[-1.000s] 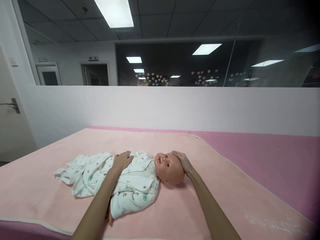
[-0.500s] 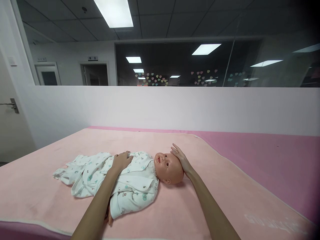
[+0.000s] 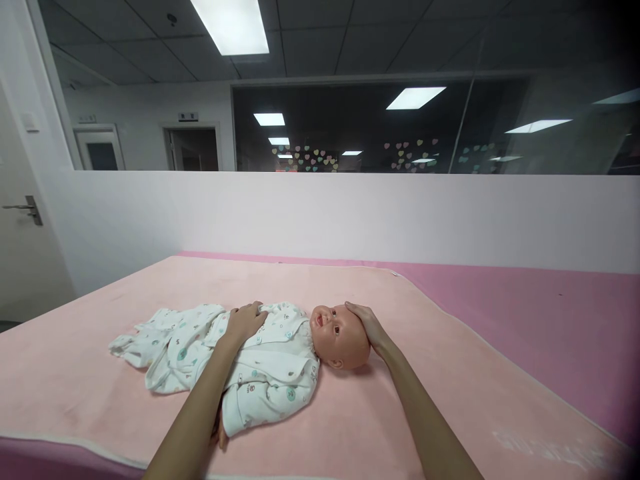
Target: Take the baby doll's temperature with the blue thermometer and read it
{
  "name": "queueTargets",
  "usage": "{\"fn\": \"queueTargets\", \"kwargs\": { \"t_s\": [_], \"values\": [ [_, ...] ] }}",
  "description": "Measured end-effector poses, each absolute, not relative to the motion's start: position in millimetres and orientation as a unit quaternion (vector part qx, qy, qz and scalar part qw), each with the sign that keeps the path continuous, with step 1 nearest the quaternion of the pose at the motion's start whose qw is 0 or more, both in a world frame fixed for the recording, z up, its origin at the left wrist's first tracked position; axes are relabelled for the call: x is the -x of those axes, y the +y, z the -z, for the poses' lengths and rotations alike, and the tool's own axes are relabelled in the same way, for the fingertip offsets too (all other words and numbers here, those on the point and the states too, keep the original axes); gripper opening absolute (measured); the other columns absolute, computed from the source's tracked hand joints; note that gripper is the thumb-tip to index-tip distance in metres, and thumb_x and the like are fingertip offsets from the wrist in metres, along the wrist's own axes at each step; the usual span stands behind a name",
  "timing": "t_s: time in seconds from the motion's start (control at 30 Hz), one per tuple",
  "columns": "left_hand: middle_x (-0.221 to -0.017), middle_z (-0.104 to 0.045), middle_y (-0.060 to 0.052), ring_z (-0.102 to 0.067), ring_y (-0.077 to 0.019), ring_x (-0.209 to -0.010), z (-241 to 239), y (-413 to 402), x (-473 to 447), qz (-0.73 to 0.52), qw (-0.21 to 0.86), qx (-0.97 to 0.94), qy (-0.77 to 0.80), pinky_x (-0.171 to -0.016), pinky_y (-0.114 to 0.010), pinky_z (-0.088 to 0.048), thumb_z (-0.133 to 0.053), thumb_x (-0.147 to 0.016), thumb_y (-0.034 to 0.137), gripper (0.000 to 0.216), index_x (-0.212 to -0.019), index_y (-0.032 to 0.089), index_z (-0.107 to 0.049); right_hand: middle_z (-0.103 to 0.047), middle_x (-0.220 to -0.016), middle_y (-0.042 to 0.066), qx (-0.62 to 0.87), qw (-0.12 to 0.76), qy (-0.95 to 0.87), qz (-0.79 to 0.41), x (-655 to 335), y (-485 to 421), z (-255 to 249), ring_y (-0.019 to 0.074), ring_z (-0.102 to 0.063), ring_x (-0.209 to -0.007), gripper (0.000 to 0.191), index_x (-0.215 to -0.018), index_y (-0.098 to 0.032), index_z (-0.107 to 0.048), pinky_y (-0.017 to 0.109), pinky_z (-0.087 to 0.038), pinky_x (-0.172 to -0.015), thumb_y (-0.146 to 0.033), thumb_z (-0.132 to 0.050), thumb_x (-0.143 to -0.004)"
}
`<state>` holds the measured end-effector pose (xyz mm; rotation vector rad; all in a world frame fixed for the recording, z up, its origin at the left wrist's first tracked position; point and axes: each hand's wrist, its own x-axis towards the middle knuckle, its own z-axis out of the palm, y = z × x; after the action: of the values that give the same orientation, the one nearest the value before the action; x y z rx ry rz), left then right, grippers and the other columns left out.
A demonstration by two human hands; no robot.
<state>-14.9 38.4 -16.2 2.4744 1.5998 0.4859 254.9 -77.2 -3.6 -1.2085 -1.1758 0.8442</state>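
A baby doll [image 3: 343, 337] lies on its back on a pale pink blanket [image 3: 350, 427], head to the right. It wears a white patterned romper [image 3: 265, 373]. My left hand [image 3: 244, 321] rests flat on the doll's chest, fingers stretched over the cloth. My right hand [image 3: 367, 323] lies on the top of the doll's bare head, fingers curved against it. Neither hand holds anything.
The blanket covers a bed with a darker pink sheet [image 3: 550, 320] showing to the right. A low white wall [image 3: 350, 213] runs behind it, topped by dark glass. A door with a handle [image 3: 27, 208] stands at the far left.
My right hand's fingers lifted off the doll's head half a second ago and have come back down onto it. My left hand has stayed on the chest.
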Motion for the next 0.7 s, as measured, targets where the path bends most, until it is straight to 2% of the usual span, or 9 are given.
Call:
{"fn": "queueTargets", "kwargs": {
  "t_s": [0.07, 0.13, 0.23, 0.3, 0.37, 0.43, 0.53, 0.6, 0.7],
  "values": [
    [-0.103, -0.063, -0.008, -0.053, -0.0234, -0.103, 16, 39, 15, -0.162, 0.078, -0.826, 0.534, -0.09, -0.039, -0.03, -0.03, -0.08, 0.04, 0.042, -0.114, 0.022, -0.048, -0.066, -0.085, 0.006, 0.518, 0.596, -0.504, -0.35, -255, -76, 4, 0.0223, -0.058, -0.085, 0.035, -0.076, -0.014, -0.065, 0.033, -0.043, -0.079, -0.047, -0.057, -0.068],
    [-0.103, -0.063, -0.008, -0.053, -0.0235, -0.103, 17, 39, 15, -0.164, 0.078, -0.826, 0.533, -0.089, -0.039, -0.03, -0.03, -0.08, 0.04, 0.042, -0.113, 0.022, -0.048, -0.063, -0.103, 0.006, 0.519, 0.615, -0.493, -0.331, -256, -74, 6, 0.0228, -0.053, -0.1, 0.037, -0.093, -0.018, -0.064, 0.033, -0.039, -0.089, -0.044, -0.059, -0.067],
    [-0.102, -0.064, -0.008, -0.053, -0.0236, -0.102, 18, 40, 15, -0.168, 0.08, -0.827, 0.53, -0.089, -0.039, -0.03, -0.03, -0.08, 0.04, 0.042, -0.113, 0.022, -0.049, -0.048, -0.125, 0.005, 0.532, 0.63, -0.466, -0.321, -259, -70, 9, 0.0214, -0.043, -0.116, 0.059, -0.12, -0.025, -0.047, 0.034, -0.033, -0.097, -0.044, -0.061, -0.066],
    [-0.1, -0.064, -0.008, -0.054, -0.0236, -0.101, 18, 40, 15, -0.171, 0.081, -0.827, 0.53, -0.089, -0.039, -0.03, -0.03, -0.08, 0.04, 0.042, -0.112, 0.022, -0.049, -0.038, -0.133, 0.006, 0.536, 0.633, -0.459, -0.32, -260, -68, 11, 0.0205, -0.036, -0.121, 0.069, -0.127, -0.027, -0.037, 0.034, -0.031, -0.099, -0.045, -0.061, -0.065],
    [-0.1, -0.064, -0.007, -0.054, -0.0236, -0.101, 19, 41, 15, -0.173, 0.08, -0.827, 0.529, -0.089, -0.039, -0.031, -0.03, -0.08, 0.04, 0.042, -0.112, 0.022, -0.049, -0.035, -0.135, 0.005, 0.535, 0.639, -0.457, -0.311, -261, -67, 12, 0.02, -0.033, -0.123, 0.07, -0.127, -0.028, -0.037, 0.033, -0.029, -0.1, -0.046, -0.062, -0.064],
    [-0.101, -0.064, -0.008, -0.053, -0.0238, -0.101, 19, 41, 15, -0.174, 0.078, -0.828, 0.528, -0.089, -0.04, -0.031, -0.03, -0.08, 0.041, 0.042, -0.112, 0.022, -0.049, -0.043, -0.13, 0.005, 0.534, 0.636, -0.463, -0.309, -262, -67, 12, 0.0217, -0.038, -0.12, 0.06, -0.118, -0.025, -0.049, 0.033, -0.032, -0.098, -0.046, -0.063, -0.063],
    [-0.102, -0.063, -0.009, -0.053, -0.0239, -0.102, 19, 41, 15, -0.174, 0.077, -0.827, 0.529, -0.089, -0.04, -0.03, -0.029, -0.08, 0.041, 0.042, -0.112, 0.022, -0.049, -0.063, -0.099, 0.009, 0.531, 0.606, -0.485, -0.34, -261, -70, 10, 0.0248, -0.055, -0.095, 0.041, -0.087, -0.016, -0.064, 0.035, -0.042, -0.083, -0.05, -0.059, -0.065],
    [-0.101, -0.064, -0.009, -0.053, -0.0238, -0.102, 19, 40, 15, -0.173, 0.078, -0.827, 0.53, -0.089, -0.04, -0.03, -0.029, -0.08, 0.041, 0.042, -0.112, 0.022, -0.049, -0.066, -0.08, 0.007, 0.526, 0.592, -0.493, -0.361, -259, -73, 9, 0.0227, -0.059, -0.078, 0.039, -0.074, -0.013, -0.064, 0.033, -0.044, -0.073, -0.051, -0.057, -0.067],
    [-0.099, -0.064, -0.008, -0.054, -0.0235, -0.1, 19, 40, 15, -0.172, 0.077, -0.828, 0.528, -0.089, -0.04, -0.031, -0.029, -0.08, 0.04, 0.042, -0.111, 0.021, -0.049, -0.066, -0.071, 0.005, 0.52, 0.596, -0.489, -0.367, -257, -75, 7, 0.0203, -0.058, -0.072, 0.039, -0.07, -0.012, -0.064, 0.03, -0.044, -0.068, -0.05, -0.057, -0.068]
  ]
}}
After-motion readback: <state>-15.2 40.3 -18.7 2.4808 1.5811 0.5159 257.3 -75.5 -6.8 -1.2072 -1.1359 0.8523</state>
